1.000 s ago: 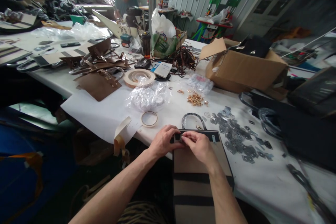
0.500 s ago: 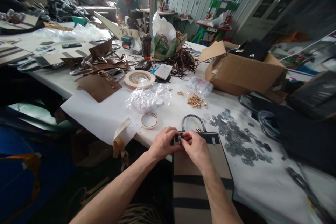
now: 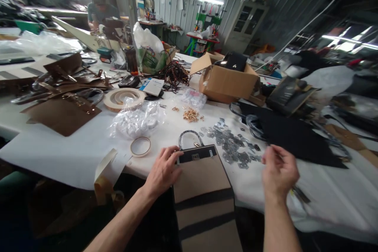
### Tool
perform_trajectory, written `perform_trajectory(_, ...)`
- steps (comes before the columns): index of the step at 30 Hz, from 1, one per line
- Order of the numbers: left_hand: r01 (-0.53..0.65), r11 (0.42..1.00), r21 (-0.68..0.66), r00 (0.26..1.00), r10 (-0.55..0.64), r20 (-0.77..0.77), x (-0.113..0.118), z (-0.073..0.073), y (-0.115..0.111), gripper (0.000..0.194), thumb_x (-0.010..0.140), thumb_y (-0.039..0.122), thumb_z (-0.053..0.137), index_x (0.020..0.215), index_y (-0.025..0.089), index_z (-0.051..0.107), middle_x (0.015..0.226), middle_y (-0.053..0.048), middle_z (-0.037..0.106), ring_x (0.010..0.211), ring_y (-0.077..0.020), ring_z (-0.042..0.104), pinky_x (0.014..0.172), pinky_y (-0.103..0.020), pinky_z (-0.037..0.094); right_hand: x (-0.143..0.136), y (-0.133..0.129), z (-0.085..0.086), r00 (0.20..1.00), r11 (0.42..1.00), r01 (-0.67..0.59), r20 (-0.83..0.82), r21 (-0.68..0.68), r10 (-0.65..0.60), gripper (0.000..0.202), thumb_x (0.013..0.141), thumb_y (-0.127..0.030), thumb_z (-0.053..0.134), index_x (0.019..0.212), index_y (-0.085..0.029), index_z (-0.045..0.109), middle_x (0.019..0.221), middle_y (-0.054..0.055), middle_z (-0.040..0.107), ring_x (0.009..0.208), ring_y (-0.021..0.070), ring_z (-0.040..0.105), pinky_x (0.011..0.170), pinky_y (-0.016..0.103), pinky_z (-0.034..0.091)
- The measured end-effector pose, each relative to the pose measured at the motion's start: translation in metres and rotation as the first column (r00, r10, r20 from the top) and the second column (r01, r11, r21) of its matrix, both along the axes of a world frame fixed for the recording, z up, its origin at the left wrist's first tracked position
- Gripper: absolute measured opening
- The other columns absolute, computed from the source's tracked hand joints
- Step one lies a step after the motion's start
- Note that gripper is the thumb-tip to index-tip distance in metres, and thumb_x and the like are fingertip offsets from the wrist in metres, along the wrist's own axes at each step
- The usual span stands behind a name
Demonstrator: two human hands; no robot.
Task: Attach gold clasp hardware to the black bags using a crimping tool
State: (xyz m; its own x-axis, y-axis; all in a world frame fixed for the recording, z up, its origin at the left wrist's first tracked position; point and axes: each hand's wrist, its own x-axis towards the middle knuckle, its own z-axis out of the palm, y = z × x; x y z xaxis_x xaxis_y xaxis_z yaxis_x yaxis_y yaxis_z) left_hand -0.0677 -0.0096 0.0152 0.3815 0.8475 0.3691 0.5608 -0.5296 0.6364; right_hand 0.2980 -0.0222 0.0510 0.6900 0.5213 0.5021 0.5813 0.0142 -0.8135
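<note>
A beige and black bag panel (image 3: 203, 177) with a curved handle (image 3: 190, 134) at its top lies over the table's front edge. My left hand (image 3: 165, 168) grips its upper left corner, fingers bent over the edge and thumb on the face. Along the dark top strip sit a small square metal plate (image 3: 195, 157) and a narrow metal strip (image 3: 211, 153); another is partly covered by my left fingers. My right hand (image 3: 280, 171) is off to the right, fingertips pinched together above the table. Whatever is in that pinch is too small to make out.
Loose metal plates (image 3: 232, 143) and a pile of gold-coloured fasteners (image 3: 191, 115) lie beyond the panel. Tape rolls (image 3: 140, 147), a clear plastic bag (image 3: 137, 120) and brown bag pieces (image 3: 66, 112) are leftward. A cardboard box (image 3: 227, 82) and black panel (image 3: 289, 134) stand rightward.
My right hand has left the panel's top strip and moved right, past the loose plates. My left hand stays at the panel's corner. The view has turned to the right.
</note>
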Motion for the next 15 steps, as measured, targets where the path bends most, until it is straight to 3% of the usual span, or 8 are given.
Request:
perform_trajectory(2, 0.088, 0.995, 0.05, 0.995, -0.086, -0.041, 0.018, 0.01, -0.003, 0.048, 0.092, 0.014, 0.065, 0.137, 0.027, 0.055, 0.14, -0.01, 0.058, 0.126, -0.0289, 0.054, 0.109, -0.049, 0.051, 0.072, -0.011, 0.0, 0.964, 0.971, 0.232, 0.145, -0.057, -0.222, 0.051, 0.087, -0.062, 0.063, 0.11, -0.018, 0.072, 0.086, 0.009, 0.07, 0.072, 0.0243, 0.065, 0.075, 0.041, 0.054)
perform_trajectory(3, 0.14, 0.988, 0.063, 0.989, -0.136, -0.06, 0.029, 0.014, -0.003, 0.047, 0.094, 0.017, 0.065, 0.138, 0.026, 0.054, 0.14, -0.01, 0.059, 0.127, -0.0288, 0.054, 0.11, -0.049, 0.051, 0.104, -0.018, -0.004, 0.941, 0.944, 0.295, 0.218, -0.145, -0.26, 0.049, 0.085, -0.063, 0.061, 0.103, -0.019, 0.074, 0.088, 0.011, 0.071, 0.079, 0.028, 0.067, 0.082, 0.045, 0.054)
perform_trajectory(6, 0.237, 0.968, 0.086, 0.965, -0.224, -0.136, 0.065, 0.014, -0.001, 0.051, 0.094, 0.033, 0.07, 0.141, 0.023, 0.053, 0.142, -0.011, 0.06, 0.132, -0.0313, 0.053, 0.112, -0.049, 0.048, 0.17, -0.042, -0.025, 0.964, 0.792, 0.245, 0.227, -0.559, -0.138, 0.047, 0.072, -0.065, 0.066, 0.091, -0.023, 0.074, 0.093, 0.016, 0.074, 0.093, 0.0379, 0.069, 0.089, 0.053, 0.052)
perform_trajectory(8, 0.236, 0.967, 0.098, 0.957, -0.214, -0.193, 0.086, 0.008, 0.004, 0.058, 0.091, 0.042, 0.075, 0.142, 0.022, 0.053, 0.144, -0.012, 0.059, 0.136, -0.0335, 0.05, 0.115, -0.05, 0.045, 0.191, -0.056, -0.044, 0.987, 0.693, 0.144, 0.157, -0.706, -0.044, 0.052, 0.059, -0.066, 0.074, 0.089, -0.024, 0.074, 0.096, 0.017, 0.075, 0.096, 0.0417, 0.069, 0.087, 0.054, 0.052)
perform_trajectory(9, 0.227, 0.969, 0.1, 0.955, -0.201, -0.22, 0.094, 0.005, 0.007, 0.061, 0.09, 0.044, 0.076, 0.141, 0.021, 0.053, 0.144, -0.012, 0.059, 0.137, -0.0343, 0.049, 0.116, -0.051, 0.043, 0.197, -0.062, -0.054, 0.989, 0.68, 0.116, 0.148, -0.724, -0.011, 0.055, 0.056, -0.067, 0.075, 0.091, -0.025, 0.075, 0.099, 0.017, 0.075, 0.098, 0.0427, 0.069, 0.087, 0.054, 0.052)
perform_trajectory(12, 0.204, 0.974, 0.102, 0.945, -0.169, -0.279, 0.105, -0.005, 0.013, 0.058, 0.091, 0.048, 0.073, 0.139, 0.02, 0.055, 0.142, -0.012, 0.061, 0.137, -0.0348, 0.049, 0.116, -0.051, 0.04, 0.203, -0.075, -0.077, 0.979, 0.724, 0.13, 0.205, -0.677, 0.015, 0.054, 0.061, -0.067, 0.066, 0.096, -0.026, 0.075, 0.101, 0.016, 0.074, 0.102, 0.0437, 0.068, 0.088, 0.056, 0.052)
perform_trajectory(15, 0.197, 0.975, 0.106, 0.941, -0.158, -0.3, 0.106, -0.009, 0.013, 0.051, 0.094, 0.048, 0.068, 0.137, 0.021, 0.058, 0.14, -0.01, 0.063, 0.134, -0.0342, 0.05, 0.114, -0.051, 0.039, 0.198, -0.075, -0.082, 0.96, 0.746, 0.174, 0.281, -0.643, 0.018, 0.042, 0.067, -0.059, 0.055, 0.087, -0.026, 0.072, 0.09, 0.018, 0.07, 0.1, 0.0456, 0.066, 0.088, 0.059, 0.052)
